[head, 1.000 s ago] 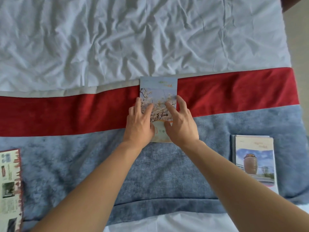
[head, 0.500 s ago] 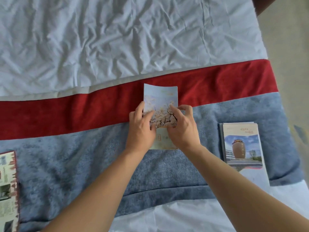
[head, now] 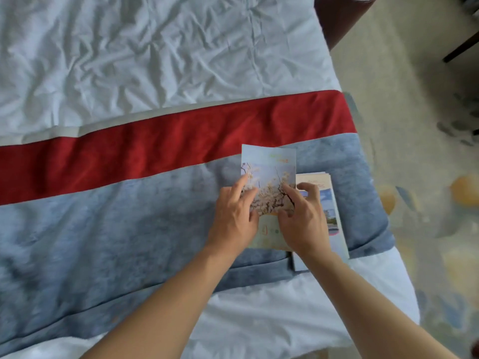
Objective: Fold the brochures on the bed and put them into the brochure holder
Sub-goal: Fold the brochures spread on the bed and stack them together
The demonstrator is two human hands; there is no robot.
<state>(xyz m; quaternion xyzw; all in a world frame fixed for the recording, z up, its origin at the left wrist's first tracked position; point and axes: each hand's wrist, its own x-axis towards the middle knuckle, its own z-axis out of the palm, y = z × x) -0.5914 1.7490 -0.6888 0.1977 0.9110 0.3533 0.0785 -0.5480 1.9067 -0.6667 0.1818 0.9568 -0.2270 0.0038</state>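
Observation:
A folded brochure (head: 269, 172) with a blossom picture is held just above the grey-blue bed runner (head: 129, 216), tilted up at its far end. My left hand (head: 234, 221) grips its left edge and my right hand (head: 303, 224) grips its right edge, thumbs on top. The brochure partly overlaps a stack of folded brochures (head: 328, 200) lying on the runner at the right, near the bed's edge. No brochure holder is in view.
A red band (head: 155, 143) of the runner crosses the bed above the grey-blue part. Wrinkled white sheet (head: 142, 55) covers the far bed. The bed's right edge drops to a patterned carpet (head: 427, 177). Dark furniture (head: 339, 19) stands at the top right.
Both hands have lifted the blossom brochure off the red band and carried it right, over the edge of the stack. The camera has swung right; the left brochure is out of view.

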